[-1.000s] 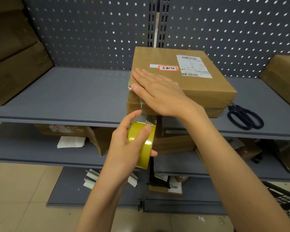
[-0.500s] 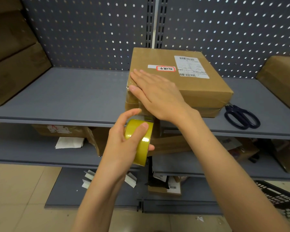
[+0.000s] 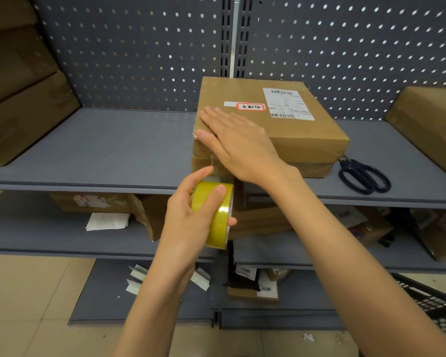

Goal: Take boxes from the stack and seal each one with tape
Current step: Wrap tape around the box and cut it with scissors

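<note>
A brown cardboard box (image 3: pixel 304 135) with a white shipping label and a red-framed sticker lies on the grey shelf (image 3: pixel 108 150), in the middle. My right hand (image 3: pixel 240 145) lies flat on its near left corner, fingers straight, pressing clear tape onto the edge. My left hand (image 3: pixel 193 217) grips a yellow tape roll (image 3: pixel 216 215) just below the shelf's front edge. A strip of clear tape runs from the roll up the box's front left side.
Black scissors (image 3: pixel 363 176) lie on the shelf right of the box. Stacked brown boxes (image 3: pixel 23 99) stand at the far left, another box (image 3: pixel 430 124) at the far right. Lower shelves hold torn cartons and papers. A black basket (image 3: pixel 433 305) sits at bottom right.
My left hand has lifted the tape roll a little closer to the shelf edge. My right hand stays flat on the box corner.
</note>
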{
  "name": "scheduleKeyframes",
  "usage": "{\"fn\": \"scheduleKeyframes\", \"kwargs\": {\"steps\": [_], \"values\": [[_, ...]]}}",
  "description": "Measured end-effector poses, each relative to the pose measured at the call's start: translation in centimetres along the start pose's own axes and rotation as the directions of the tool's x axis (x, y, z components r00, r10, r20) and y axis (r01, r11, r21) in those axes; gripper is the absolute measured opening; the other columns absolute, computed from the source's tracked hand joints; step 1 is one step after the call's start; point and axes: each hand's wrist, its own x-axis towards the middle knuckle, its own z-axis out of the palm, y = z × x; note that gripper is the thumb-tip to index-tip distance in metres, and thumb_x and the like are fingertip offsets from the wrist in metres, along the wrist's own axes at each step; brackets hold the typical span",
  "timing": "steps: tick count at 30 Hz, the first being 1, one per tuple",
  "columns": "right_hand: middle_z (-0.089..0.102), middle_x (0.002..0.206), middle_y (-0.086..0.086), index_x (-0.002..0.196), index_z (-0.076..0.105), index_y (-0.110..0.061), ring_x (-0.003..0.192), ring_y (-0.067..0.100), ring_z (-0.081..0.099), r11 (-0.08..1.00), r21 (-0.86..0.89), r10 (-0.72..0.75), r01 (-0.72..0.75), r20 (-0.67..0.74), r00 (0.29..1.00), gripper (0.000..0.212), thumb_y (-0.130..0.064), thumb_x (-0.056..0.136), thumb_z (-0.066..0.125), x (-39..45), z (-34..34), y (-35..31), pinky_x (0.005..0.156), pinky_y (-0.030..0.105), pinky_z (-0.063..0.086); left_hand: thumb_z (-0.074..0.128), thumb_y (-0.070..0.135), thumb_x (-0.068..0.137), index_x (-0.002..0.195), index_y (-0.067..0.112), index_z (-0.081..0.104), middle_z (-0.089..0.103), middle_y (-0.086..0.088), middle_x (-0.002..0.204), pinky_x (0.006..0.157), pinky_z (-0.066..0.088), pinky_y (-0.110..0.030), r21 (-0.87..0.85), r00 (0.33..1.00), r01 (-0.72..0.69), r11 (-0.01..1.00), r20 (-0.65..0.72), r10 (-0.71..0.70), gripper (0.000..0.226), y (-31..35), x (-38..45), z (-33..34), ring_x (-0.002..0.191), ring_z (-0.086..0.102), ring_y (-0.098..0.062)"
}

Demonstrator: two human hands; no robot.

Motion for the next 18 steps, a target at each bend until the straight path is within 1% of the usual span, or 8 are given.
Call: {"fn": "scheduleKeyframes", "kwargs": {"steps": [2,4,5,9,12,15,16,18], "values": [[0.021,0.158,-0.006,0.151,0.025,-0.019,0.145,0.006,0.015,0.978,0.205,0.043,-0.042,-0.002,0.999,0.053,-0.043,0.103,0.025,-0.1,-0.5,0.1,0.111,0.021,0.011,0.059,0.023,0.091,0.121,0.035,0.053,0.066,-0.005,0.109,0.057,0.054,-0.019,0.012,1.0,0.002,1.0,-0.012,-0.002,0.033,-0.1,0.0,0.0,0.058,0.069,-0.012],[0.029,0.156,-0.003,0.149,0.031,-0.016,0.143,0.009,0.023,0.902,0.429,0.084,-0.05,-0.06,0.995,0.05,-0.039,0.104,0.03,-0.5,-1.0,0.2,0.112,0.023,0.017,0.06,0.022,0.091,0.123,0.035,0.052,0.064,-0.004,0.111,0.054,0.054,-0.018,0.014,1.0,-0.003,1.0,-0.02,0.003,0.035,-0.2,0.0,0.1,0.056,0.069,-0.012],[0.035,0.153,-0.001,0.147,0.035,-0.014,0.141,0.011,0.029,0.879,0.475,0.104,-0.042,-0.103,0.989,0.048,-0.037,0.104,0.031,-0.8,-1.3,0.4,0.11,0.023,0.02,0.06,0.022,0.091,0.125,0.034,0.051,0.063,-0.004,0.112,0.052,0.053,-0.018,0.016,1.0,-0.006,1.0,-0.021,0.006,0.037,-0.2,0.0,0.1,0.056,0.069,-0.011],[0.058,0.13,0.001,0.132,0.054,-0.013,0.121,0.016,0.05,0.913,0.395,0.235,-0.101,-0.309,0.922,0.038,-0.03,0.103,0.035,-2.9,-2.3,3.0,0.097,0.025,0.034,0.06,0.022,0.091,0.129,0.033,0.047,0.063,-0.004,0.109,0.049,0.049,-0.015,0.02,1.0,-0.007,1.0,-0.027,0.007,0.041,-0.3,0.0,0.1,0.055,0.068,-0.011],[0.062,0.117,0.002,0.121,0.061,-0.012,0.108,0.015,0.054,0.898,0.374,0.397,-0.233,-0.456,0.796,0.031,-0.023,0.102,0.039,-5.4,-2.9,6.4,0.089,0.025,0.04,0.06,0.023,0.091,0.13,0.032,0.047,0.062,-0.001,0.107,0.048,0.049,-0.016,0.031,1.0,-0.009,0.999,-0.027,0.01,0.043,-0.5,0.0,0.0,0.056,0.069,-0.011],[0.061,0.11,0.004,0.115,0.063,-0.013,0.096,0.014,0.054,0.82,0.401,0.57,-0.409,-0.498,0.654,0.028,-0.02,0.1,0.041,-7.8,-3.0,9.6,0.081,0.025,0.039,0.06,0.024,0.091,0.129,0.034,0.046,0.063,-0.003,0.109,0.049,0.05,-0.015,0.063,0.999,-0.019,0.998,-0.027,0.02,0.043,-0.7,0.0,0.1,0.056,0.069,-0.01],[0.062,0.11,0.006,0.114,0.063,-0.013,0.096,0.016,0.055,0.792,0.394,0.611,-0.466,-0.489,0.623,0.028,-0.02,0.1,0.041,-8.4,-2.9,10.5,0.079,0.024,0.037,0.06,0.024,0.091,0.13,0.033,0.046,0.063,-0.005,0.111,0.048,0.05,-0.015,0.067,0.999,-0.02,0.998,-0.029,0.022,0.043,-0.7,0.0,0.1,0.056,0.069,-0.01],[0.063,0.111,0.01,0.115,0.063,-0.012,0.098,0.023,0.058,0.749,0.343,0.661,-0.567,-0.444,0.604,0.027,-0.019,0.099,0.042,-9.4,-2.7,12.0,0.076,0.027,0.037,0.06,0.024,0.091,0.131,0.033,0.046,0.062,-0.005,0.112,0.046,0.048,-0.015,0.064,0.999,-0.016,0.998,-0.034,0.018,0.044,-0.8,0.0,0.1,0.057,0.069,-0.01]]}}
